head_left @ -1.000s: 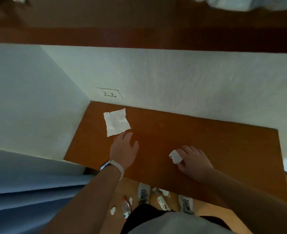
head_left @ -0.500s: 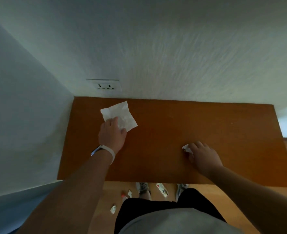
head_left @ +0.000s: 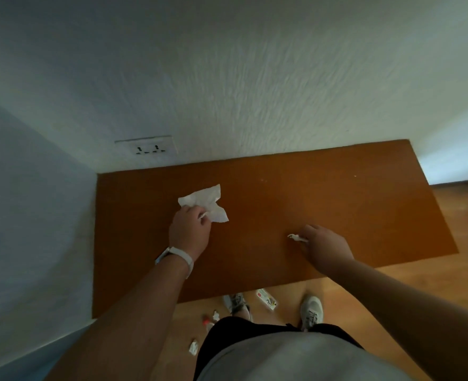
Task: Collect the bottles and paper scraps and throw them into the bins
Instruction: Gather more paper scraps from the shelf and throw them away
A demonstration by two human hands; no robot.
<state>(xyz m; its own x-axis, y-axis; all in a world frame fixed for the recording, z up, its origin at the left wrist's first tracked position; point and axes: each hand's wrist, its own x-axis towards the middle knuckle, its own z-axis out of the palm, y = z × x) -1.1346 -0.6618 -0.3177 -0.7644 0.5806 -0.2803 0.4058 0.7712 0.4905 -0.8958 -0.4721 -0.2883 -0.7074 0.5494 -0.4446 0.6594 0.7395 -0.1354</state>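
The fingers (head_left: 198, 213) of my left hand (head_left: 190, 232) are curled around one edge of the crumpled paper sheet (head_left: 208, 200), which lies left of centre on the tabletop (head_left: 337, 193). My right hand (head_left: 326, 246) pinches a small paper scrap (head_left: 296, 237) at mid-frame, and only its tip shows past my fingers. I judge the job barely begun, since both papers are gripped but neither is binned. On the floor at the bottom, by my shoes, a red-capped bottle (head_left: 208, 323), a labelled bottle (head_left: 267, 299) and two more scraps (head_left: 193, 347) wait. No bin is in view, so I cannot tell what any of them holds.
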